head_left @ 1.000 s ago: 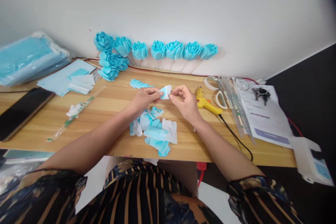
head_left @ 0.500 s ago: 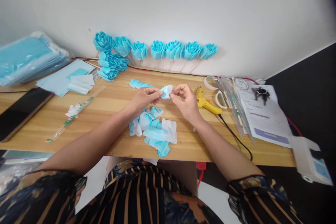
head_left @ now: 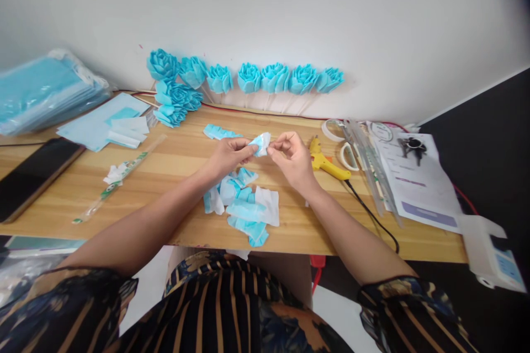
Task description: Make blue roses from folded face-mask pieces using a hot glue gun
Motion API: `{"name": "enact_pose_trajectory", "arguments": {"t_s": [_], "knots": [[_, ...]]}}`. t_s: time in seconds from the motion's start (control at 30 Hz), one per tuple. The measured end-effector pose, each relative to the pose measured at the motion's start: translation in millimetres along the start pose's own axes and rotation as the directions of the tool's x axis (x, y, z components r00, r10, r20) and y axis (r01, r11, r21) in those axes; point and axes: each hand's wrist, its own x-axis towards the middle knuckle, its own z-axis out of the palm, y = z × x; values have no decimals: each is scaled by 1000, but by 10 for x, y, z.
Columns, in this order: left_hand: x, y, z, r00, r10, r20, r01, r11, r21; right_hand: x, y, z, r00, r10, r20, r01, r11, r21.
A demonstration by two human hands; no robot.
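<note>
Above the wooden tabletop (head_left: 174, 168), left of the yellow glue gun (head_left: 325, 162), the left hand (head_left: 232, 155) clamps a blue-and-white piece (head_left: 261, 144), seemingly steadying it while the right hand (head_left: 292, 159) pinches its edge. Loose pieces (head_left: 247, 208) lie left of the gun too, presumably for easy reach.

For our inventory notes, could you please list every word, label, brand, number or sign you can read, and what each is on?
No text reads clearly enough to quote.
Clear wrapper at left: green print, too blurred.
Paper at right: printed lines, too small.
Clear sleeves beside it: green marks, unreadable.
White plastic item at the table corner: blue patch, any lettering too small.
</note>
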Motion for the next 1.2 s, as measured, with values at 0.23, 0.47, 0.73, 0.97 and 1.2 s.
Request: {"name": "enact_pose_trajectory", "arguments": {"t_s": [0.23,0.47,0.73,0.97,1.2], "knots": [[4,10,-18,1000,10,-15,-10,1000,4,6,-76,-19,1000,24,14,-26,996,86],[19,-30,-22,999,21,-32,-23,999,-46,7,-73,-18,989,62,131,-75,993,95],[13,-21,-4,1000,6,-16,-7,999,-51,-9,-8,44,978,10,207,-21,999,50],[8,-17,5,1000,-7,3,7,1000,-31,-11,-18,94,984,-1,179,0,1000,6],[6,-47,14,1000,8,13,-8,1000,15,0,-16,90,987,16,159,-19,1000,17]]}}
